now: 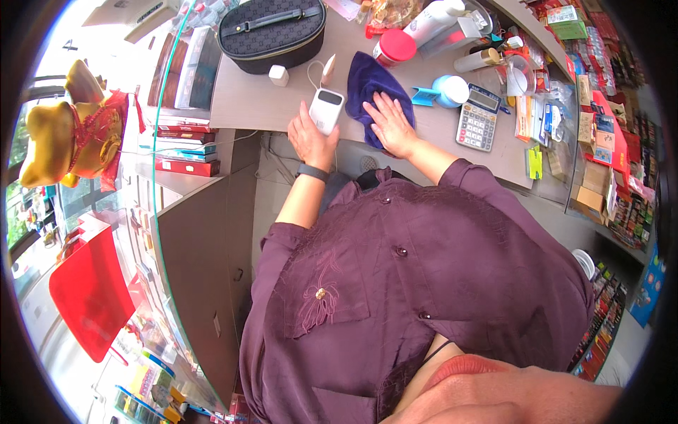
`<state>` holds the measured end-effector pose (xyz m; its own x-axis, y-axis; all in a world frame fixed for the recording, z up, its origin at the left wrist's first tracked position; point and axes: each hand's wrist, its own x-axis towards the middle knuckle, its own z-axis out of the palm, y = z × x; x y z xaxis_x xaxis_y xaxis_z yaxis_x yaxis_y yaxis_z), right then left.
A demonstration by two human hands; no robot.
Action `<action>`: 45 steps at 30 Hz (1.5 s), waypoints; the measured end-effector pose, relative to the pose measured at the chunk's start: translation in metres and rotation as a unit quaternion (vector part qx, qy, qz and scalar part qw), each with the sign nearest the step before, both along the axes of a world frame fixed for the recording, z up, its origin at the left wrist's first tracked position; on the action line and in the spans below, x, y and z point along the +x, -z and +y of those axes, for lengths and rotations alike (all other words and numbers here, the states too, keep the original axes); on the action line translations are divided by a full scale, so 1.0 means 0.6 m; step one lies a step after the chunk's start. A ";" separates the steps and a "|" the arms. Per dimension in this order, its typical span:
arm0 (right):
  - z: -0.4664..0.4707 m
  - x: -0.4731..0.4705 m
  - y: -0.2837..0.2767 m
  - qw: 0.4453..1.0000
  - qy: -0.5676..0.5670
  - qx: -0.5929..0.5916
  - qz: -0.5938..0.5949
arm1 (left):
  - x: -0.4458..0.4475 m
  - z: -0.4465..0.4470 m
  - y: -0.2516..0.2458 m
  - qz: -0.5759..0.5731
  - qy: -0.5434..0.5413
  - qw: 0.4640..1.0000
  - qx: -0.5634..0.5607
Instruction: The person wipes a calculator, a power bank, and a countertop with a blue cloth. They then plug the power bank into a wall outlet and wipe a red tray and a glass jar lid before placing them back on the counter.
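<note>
My left hand (311, 139) is at the counter's near edge, its fingers and thumb around the lower part of a white power bank (329, 108) with a dark display window. A white cable (311, 71) loops on the counter just beyond it. My right hand (391, 123) lies flat on a dark purple cloth (365, 71), fingers spread. The cloth is bunched, and its near end reaches the counter's edge. Between the hands and the black bag stand a small white block (278, 75), like a charger plug, and a beige pointed tube (328, 70).
A black cosmetic case (273, 37) stands at the back left of the counter (241, 98). Beyond the cloth is a red-lidded tub (396, 46). To the right are a blue-and-white jar (451, 91) and a calculator (478, 117). A glass display edge (157, 132) runs down the left.
</note>
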<state>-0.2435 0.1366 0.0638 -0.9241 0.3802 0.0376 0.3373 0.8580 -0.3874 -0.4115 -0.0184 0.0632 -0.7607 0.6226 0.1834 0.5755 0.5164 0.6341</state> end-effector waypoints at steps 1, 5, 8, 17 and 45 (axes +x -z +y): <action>0.001 0.001 0.001 1.000 0.000 -0.001 -0.001 | 0.007 -0.004 -0.002 0.006 0.001 1.000 -0.007; 0.005 0.014 0.001 0.999 -0.019 -0.012 0.038 | 0.025 -0.006 -0.005 0.036 0.006 0.999 -0.020; 0.005 0.038 0.000 0.998 -0.029 -0.030 0.050 | 0.024 0.015 -0.004 0.040 0.001 0.999 -0.031; 0.012 0.075 -0.013 0.997 -0.037 -0.036 0.054 | 0.015 0.098 -0.016 0.028 -0.015 0.997 -0.067; 0.208 -0.208 -0.082 0.988 -0.008 0.021 0.150 | 0.099 -0.114 0.104 -0.242 -0.215 0.946 -0.033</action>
